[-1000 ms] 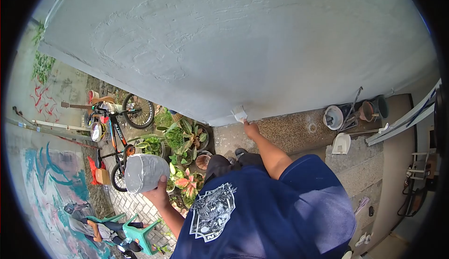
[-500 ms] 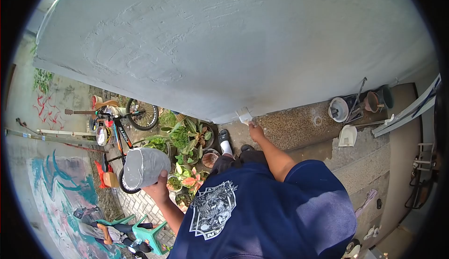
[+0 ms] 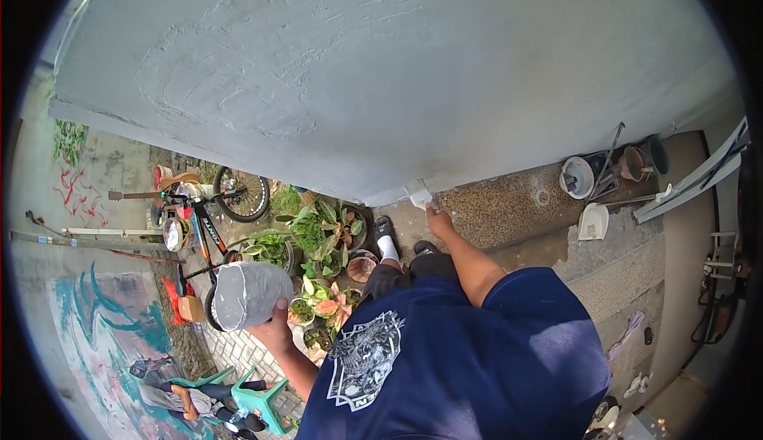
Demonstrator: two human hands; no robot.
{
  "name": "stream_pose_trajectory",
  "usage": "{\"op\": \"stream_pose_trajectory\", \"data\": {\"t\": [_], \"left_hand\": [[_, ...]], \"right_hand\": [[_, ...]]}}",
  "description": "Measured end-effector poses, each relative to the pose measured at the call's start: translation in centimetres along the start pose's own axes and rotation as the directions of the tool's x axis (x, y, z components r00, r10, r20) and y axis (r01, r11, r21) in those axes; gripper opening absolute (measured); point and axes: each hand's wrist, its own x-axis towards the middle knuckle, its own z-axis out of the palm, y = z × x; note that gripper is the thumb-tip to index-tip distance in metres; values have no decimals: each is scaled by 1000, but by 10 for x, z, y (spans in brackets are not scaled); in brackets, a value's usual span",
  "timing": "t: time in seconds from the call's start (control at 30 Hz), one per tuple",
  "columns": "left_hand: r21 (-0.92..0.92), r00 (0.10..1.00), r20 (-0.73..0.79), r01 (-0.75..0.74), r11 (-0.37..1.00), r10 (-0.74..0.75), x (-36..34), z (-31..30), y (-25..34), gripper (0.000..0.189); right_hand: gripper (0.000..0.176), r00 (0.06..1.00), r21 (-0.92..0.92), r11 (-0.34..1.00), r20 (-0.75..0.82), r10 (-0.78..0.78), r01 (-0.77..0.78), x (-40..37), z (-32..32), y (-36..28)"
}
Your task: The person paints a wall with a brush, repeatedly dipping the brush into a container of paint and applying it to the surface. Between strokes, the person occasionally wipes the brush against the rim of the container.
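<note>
My right hand [image 3: 439,222] grips the handle of a paintbrush [image 3: 419,195]. Its white bristles touch the lower edge of the large grey wall [image 3: 381,66] in front of me. My left hand [image 3: 274,330] holds up a grey, paint-smeared bucket [image 3: 248,294] out to my left side. Below the hands I see my dark blue printed shirt [image 3: 461,360] and one foot in a sandal [image 3: 385,233] on the ground far below.
Potted plants [image 3: 318,253] stand at the wall's foot. A bicycle [image 3: 199,225] is parked left of them. Buckets and tools [image 3: 604,171] sit on the pebbled ledge to the right. A green plastic chair [image 3: 258,400] and a seated person [image 3: 171,388] are at lower left.
The brush and my right hand have shifted slightly right along the wall's lower edge. The bucket sank a little in my left hand. My foot in the sandal came into view.
</note>
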Motion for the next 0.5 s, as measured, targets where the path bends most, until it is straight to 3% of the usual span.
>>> {"op": "stream_pose_trajectory", "data": {"t": [0.07,0.1,0.17,0.33,0.4,0.5], "left_hand": [[-25,999,31,27,999,-26,-2,-5,-3,99],[-13,999,29,40,999,-40,-2,-8,-5,99],[27,998,30,58,998,-59,-1,-14,-5,99],[-7,999,48,22,1000,-21,5,-12,-8,97],[19,1000,31,-4,1000,4,5,-14,-8,97],[9,1000,-3,-2,1000,2,6,-5,2,89]], "right_hand": [[71,984,20,989,-105,-145,148,17,-3,-27],[71,985,18,989,-99,-143,145,22,-9,-46],[69,997,143,990,72,-2,-9,25,-11,-78],[69,998,86,996,46,-41,37,18,8,0],[69,997,116,990,34,71,-75,16,18,18],[69,998,127,990,16,54,-55,29,7,-31]]}}
